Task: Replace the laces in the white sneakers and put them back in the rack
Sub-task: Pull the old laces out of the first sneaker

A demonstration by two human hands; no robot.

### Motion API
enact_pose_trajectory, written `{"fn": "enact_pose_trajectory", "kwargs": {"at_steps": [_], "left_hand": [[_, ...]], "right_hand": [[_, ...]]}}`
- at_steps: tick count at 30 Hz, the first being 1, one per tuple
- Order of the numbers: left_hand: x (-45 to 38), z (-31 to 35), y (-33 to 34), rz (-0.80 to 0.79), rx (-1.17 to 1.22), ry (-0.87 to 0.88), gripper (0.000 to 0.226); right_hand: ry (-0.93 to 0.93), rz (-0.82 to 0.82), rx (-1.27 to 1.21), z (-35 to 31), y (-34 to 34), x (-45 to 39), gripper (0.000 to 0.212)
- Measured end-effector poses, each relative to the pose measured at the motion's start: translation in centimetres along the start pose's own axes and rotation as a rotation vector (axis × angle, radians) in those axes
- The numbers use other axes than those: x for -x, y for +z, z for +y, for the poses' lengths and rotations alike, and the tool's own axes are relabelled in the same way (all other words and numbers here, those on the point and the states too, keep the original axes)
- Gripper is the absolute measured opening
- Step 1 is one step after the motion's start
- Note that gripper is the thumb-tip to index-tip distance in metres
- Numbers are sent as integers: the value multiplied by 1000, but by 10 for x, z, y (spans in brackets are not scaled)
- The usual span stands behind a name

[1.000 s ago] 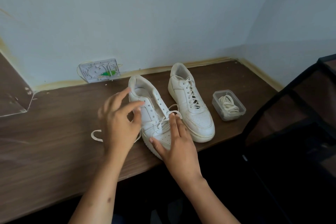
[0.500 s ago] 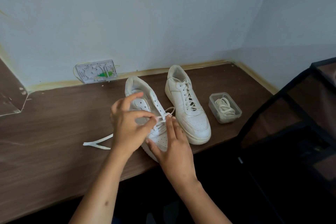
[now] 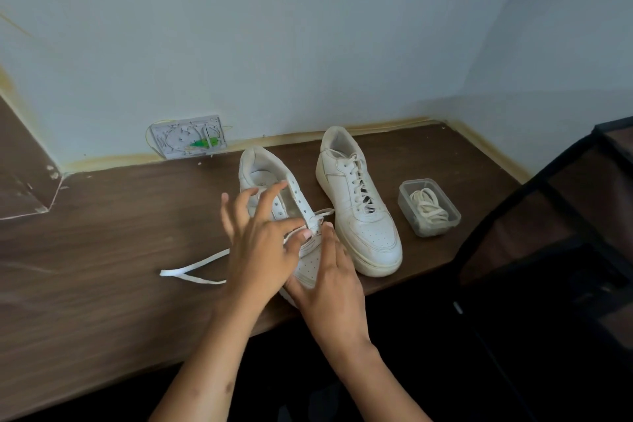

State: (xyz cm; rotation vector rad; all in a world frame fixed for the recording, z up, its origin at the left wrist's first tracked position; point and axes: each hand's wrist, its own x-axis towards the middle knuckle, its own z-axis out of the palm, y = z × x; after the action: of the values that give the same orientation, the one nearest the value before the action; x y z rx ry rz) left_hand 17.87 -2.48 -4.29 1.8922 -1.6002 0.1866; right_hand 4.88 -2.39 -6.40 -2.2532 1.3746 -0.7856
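Note:
Two white sneakers stand side by side on the brown table. The left sneaker is mostly unlaced; its white lace trails off to the left across the table. The right sneaker is fully laced. My left hand is over the left sneaker and pinches the lace at the lower eyelets with thumb and forefinger, other fingers spread. My right hand rests with straight fingers on that sneaker's toe, steadying it.
A clear plastic box with a coiled cream lace sits right of the sneakers. A black mesh rack stands at the right edge. A white wall box with green wiring leans at the back wall.
My left hand moved from the sneaker's left side onto the lower eyelets and took hold of the lace. The loose lace slid left across the table. My right hand stayed on the toe.

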Motion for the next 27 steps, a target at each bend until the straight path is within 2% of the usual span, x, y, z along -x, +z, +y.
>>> {"fn": "enact_pose_trajectory", "kwargs": {"at_steps": [4,8,10,12,14,16,19,21,23,27], "left_hand": [[-6,-7,-5,112,119,-47,8],[-7,-10,-32,344,467,-84,3],[-7,-15,-43,454,635,-153,16],[-6,-22,-48,516,679,-236,21],[-6,-25,-47,463,584,-270,23],[-6,-21,-41,344,453,-234,21],[-2,-12,-18,139,117,-50,24],[0,-5,-2,19,-2,30,20],[-1,-4,4,12,11,38,9],[-8,-14,-6,113,32,-11,12]], "right_hand": [[25,15,-8,-3,1,1,95],[19,22,3,-1,1,1,93],[19,35,2,-2,2,1,93],[28,38,-2,-4,2,0,97],[33,45,0,-4,3,0,99],[30,53,6,-4,4,0,98],[15,54,38,-4,5,0,99],[1,57,43,-2,6,0,100],[5,32,26,-1,6,0,100],[1,53,13,-2,6,0,98]]}}
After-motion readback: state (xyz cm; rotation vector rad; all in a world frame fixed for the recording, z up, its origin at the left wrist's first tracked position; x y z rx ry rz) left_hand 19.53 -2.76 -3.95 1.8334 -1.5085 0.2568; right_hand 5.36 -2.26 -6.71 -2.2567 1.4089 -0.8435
